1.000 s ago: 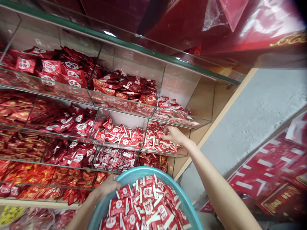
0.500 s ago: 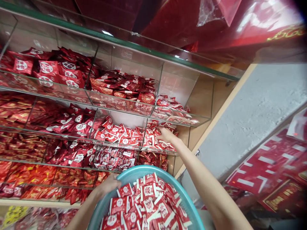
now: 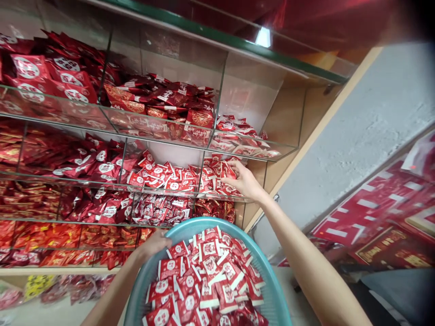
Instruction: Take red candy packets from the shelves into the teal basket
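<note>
My left hand (image 3: pixel 155 243) is closed around the left rim of a teal plastic basket (image 3: pixel 273 276). Small red packets (image 3: pixel 209 267) with white ends and printed emblems fill much of it. At the right end of a glass shelf compartment, my right hand (image 3: pixel 245 180) pinches a small red-and-white packet (image 3: pixel 227 170) between thumb and fingers. Similar packets (image 3: pixel 207 181) lie under and beside that hand. More red-and-white packets (image 3: pixel 181 179) fill the compartment to the left, past a glass divider.
Glass shelves (image 3: pixel 142 129) with upright dividers hold red packets of several kinds. A glass edge (image 3: pixel 253 154) runs just above my right hand. The wooden side panel (image 3: pixel 283 181) and grey wall (image 3: pixel 360 131) stand to the right, with red printed goods (image 3: pixel 356 213) near it.
My right hand has lifted slightly back from the pile with a packet between its fingers. The view has shifted, and the left hand stays on the basket rim.
</note>
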`<action>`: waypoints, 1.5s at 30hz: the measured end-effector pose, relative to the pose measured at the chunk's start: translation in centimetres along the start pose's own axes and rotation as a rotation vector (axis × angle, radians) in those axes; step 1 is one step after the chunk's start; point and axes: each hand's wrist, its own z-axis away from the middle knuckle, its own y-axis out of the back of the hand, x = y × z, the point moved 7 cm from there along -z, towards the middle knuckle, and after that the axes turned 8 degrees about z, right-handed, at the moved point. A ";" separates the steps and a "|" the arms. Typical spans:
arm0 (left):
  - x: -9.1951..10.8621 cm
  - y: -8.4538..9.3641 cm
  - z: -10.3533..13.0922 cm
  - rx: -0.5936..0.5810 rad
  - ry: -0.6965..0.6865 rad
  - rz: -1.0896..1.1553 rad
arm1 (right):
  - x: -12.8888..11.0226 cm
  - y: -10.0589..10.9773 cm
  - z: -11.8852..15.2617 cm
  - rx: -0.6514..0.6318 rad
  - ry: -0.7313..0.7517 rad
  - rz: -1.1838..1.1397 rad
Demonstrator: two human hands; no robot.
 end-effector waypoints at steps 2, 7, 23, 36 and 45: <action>-0.3 0.1 -0.2 0.009 0.000 -0.008 | -1.2 0.4 3.0 -0.028 -0.014 -0.060; -0.7 0.1 -0.4 0.002 0.012 0.010 | -1.0 -2.5 12.3 -0.331 -0.216 -0.038; 0.7 -0.1 0.6 0.041 0.016 -0.057 | 3.0 -8.9 21.0 -0.549 -0.481 0.371; 0.6 -0.2 0.5 0.040 0.021 -0.048 | 3.5 -6.0 16.5 -0.444 -0.368 0.234; -0.5 0.2 -0.1 0.030 0.005 -0.039 | 5.3 -10.1 14.5 -0.522 -0.197 0.292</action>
